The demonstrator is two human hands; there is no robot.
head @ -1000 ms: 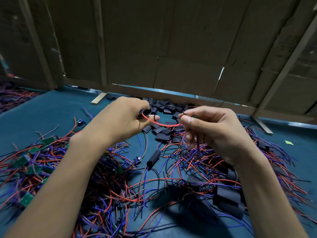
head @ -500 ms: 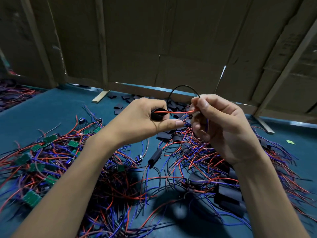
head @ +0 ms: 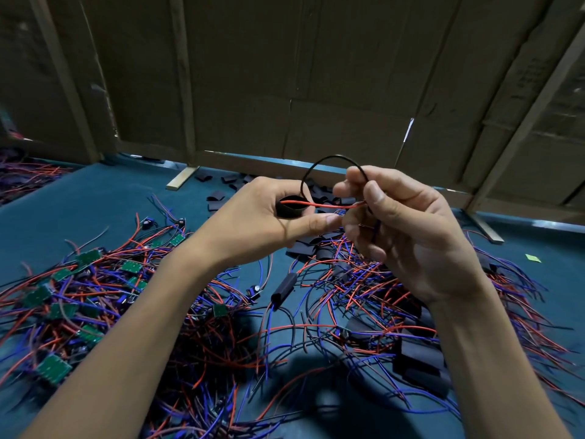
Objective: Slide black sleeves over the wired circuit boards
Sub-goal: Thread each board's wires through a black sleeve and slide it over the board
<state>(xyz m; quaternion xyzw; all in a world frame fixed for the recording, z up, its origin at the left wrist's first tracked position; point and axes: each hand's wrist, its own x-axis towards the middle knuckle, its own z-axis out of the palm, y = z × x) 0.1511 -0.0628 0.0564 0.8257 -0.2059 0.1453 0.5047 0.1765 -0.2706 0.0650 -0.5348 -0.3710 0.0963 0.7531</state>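
Observation:
My left hand [head: 266, 217] grips a black sleeve [head: 289, 206] whose round mouth faces right. A red wire [head: 323, 205] and a looping black wire [head: 329, 161] run from that mouth to my right hand [head: 402, 229], which pinches them between thumb and fingers. The board at the wires' end is hidden. One sleeved board [head: 284, 288] lies on the green table [head: 95, 207] below my hands. Bare green circuit boards [head: 52, 369] with red, blue and black wires are piled at the left.
Loose black sleeves [head: 313, 247] lie scattered behind and under my hands. Flat black sleeves [head: 421, 359] sit in the wire tangle at the right. A cardboard wall [head: 316, 90] with wooden battens closes the back of the table. A second wire pile [head: 19, 175] lies far left.
Both hands have risen and drawn close together. The red wire went from a slack curve to a short straight run, and a black wire loop now arches above my hands.

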